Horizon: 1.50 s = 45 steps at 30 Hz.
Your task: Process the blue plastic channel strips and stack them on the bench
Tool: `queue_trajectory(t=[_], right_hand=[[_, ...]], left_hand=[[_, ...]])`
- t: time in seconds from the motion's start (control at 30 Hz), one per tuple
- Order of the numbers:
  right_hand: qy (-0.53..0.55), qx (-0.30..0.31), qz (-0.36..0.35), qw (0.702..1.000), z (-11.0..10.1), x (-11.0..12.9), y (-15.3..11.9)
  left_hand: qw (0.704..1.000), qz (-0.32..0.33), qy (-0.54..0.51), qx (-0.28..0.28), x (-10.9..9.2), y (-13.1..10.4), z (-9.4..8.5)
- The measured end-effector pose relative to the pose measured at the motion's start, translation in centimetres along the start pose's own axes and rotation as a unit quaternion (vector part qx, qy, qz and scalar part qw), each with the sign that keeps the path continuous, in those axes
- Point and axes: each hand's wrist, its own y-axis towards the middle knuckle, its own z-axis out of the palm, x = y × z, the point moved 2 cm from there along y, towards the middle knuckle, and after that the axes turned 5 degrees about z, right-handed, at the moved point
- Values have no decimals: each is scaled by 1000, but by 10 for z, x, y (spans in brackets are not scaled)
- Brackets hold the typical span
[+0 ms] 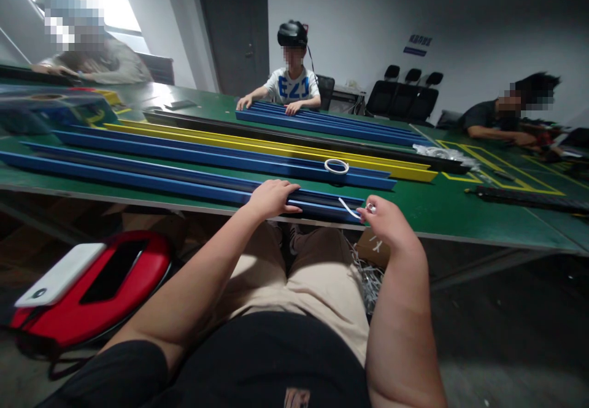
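A long blue U-shaped channel (193,182) lies along the near edge of the green table. Near its right end, my left hand (271,199) is laid over it, gripping it with fingers and thumb. My right hand (384,215) is closed in a pinch at the channel's right end. A thin white strip (348,207) sticks out leftward from those fingers, curling above the channel. A small white curl also shows at the fingertips. Just beyond, a white ring-shaped roll (337,166) rests on a second blue channel (276,165).
Behind lie a yellow channel (322,153), a black one (221,127) and more blue channels (322,124), touched by a person opposite. Other people sit left and right. Below are a cardboard box (372,248), white strip scraps (370,285) and a red stool (138,285) with a phone and white device.
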Motion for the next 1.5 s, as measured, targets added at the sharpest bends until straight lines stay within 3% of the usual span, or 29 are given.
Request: queue_trajectory(t=[0.13,0.37,0.57,0.8,0.93,1.3,1.5], right_hand=[[2,3,8,1000,4,-7,1],[-13,62,37,997,4,-4,2],[-34,-63,53,996,-16,-5,-1],[-1,-160,13,987,-43,-3,-15],[48,-212,39,975,-55,-4,-23],[103,-143,59,983,-59,-28,-25],[109,-98,30,989,-56,-24,-24]], left_hand=[[1000,-7,-3,0,0,0,1],[1000,-3,5,-2,-1,0,1],[1000,-8,9,-7,-2,-1,2],[1000,-11,13,-11,-3,-1,2],[1000,-11,13,-17,-3,-2,2],[1000,-17,14,-22,-3,-1,3],[999,-13,18,-32,-4,-1,4]])
